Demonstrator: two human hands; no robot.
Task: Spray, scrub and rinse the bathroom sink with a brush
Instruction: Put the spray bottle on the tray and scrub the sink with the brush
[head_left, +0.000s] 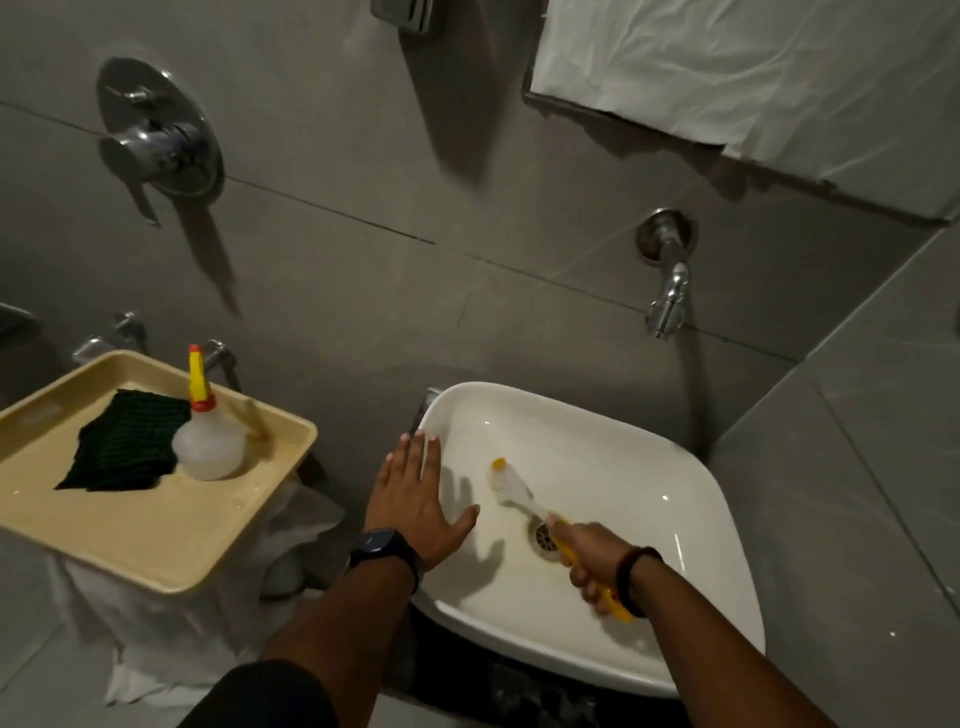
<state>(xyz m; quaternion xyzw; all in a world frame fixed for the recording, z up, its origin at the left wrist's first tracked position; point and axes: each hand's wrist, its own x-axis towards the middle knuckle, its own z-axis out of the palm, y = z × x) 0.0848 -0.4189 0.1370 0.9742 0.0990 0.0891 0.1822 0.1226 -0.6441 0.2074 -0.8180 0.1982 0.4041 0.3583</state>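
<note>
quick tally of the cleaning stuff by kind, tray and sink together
Brush: 1, held in the right hand over the sink
Spray bottle: 1, upright on the tray
Dark green scrub cloth: 1, on the tray
Total: 3

right hand (592, 558) gripping yellow brush (524, 499) handle, bristle head down inside white sink (691, 499) just beside drain (544, 538) | left hand (415, 499) flat, fingers spread on sink's left rim | spray bottle (208, 436) upright beside dark cloth (127, 441) on beige tray (156, 535) | wall tap (667, 291) above sink
</note>
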